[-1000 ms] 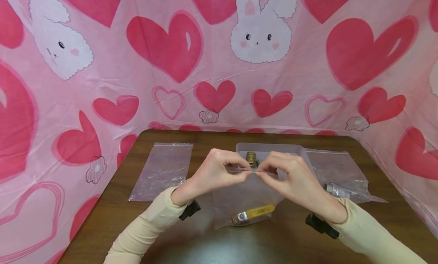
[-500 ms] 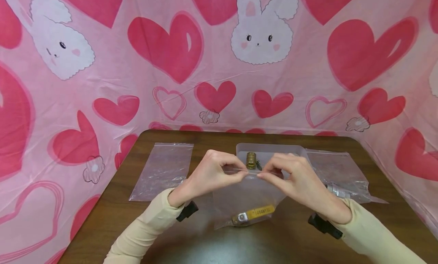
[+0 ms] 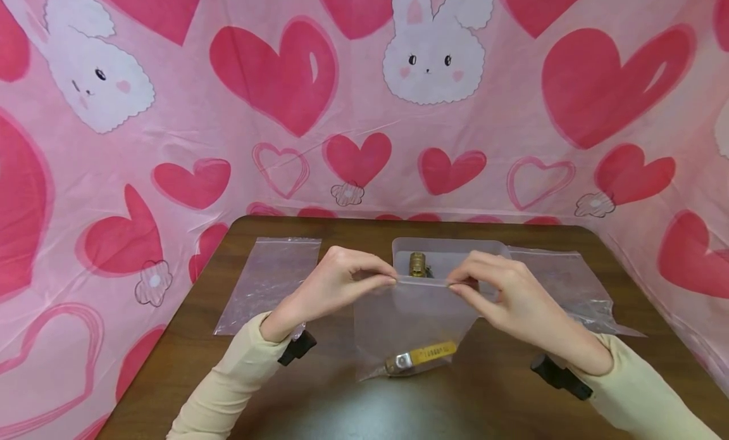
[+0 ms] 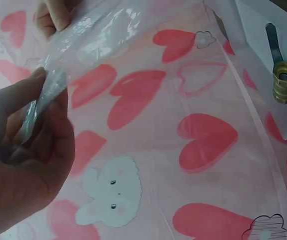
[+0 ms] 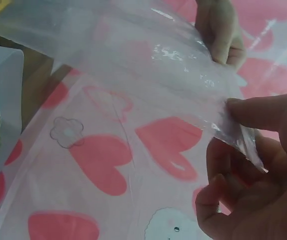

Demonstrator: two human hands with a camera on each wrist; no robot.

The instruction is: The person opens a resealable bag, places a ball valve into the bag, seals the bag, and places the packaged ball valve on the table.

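A clear zip bag [image 3: 412, 320] hangs upright over the middle of the table, pinched at its top edge by both hands. My left hand [image 3: 342, 275] has thumb and fingers on the left part of that edge; my right hand [image 3: 507, 291] pinches the right part. Between them a short stretch of the seal strip shows. At the bag's bottom lies a ball valve with a yellow lever [image 3: 421, 358]. In the right wrist view the film [image 5: 148, 60] runs between thumb and fingers, and the left wrist view shows the same film [image 4: 98, 30] crumpled and shiny.
Behind the bag stands a pale plastic tray [image 3: 450, 242] with a brass valve [image 3: 417, 264] in it. One flat clear bag [image 3: 273, 282] lies at the left of the wooden table [image 3: 353, 405]. Another clear bag [image 3: 564, 282] lies at the right, partly behind the right arm.
Both hands have slid apart along the bag's top edge, the left one leftward and the right one rightward. The bag and the yellow-levered valve hang about where they were.
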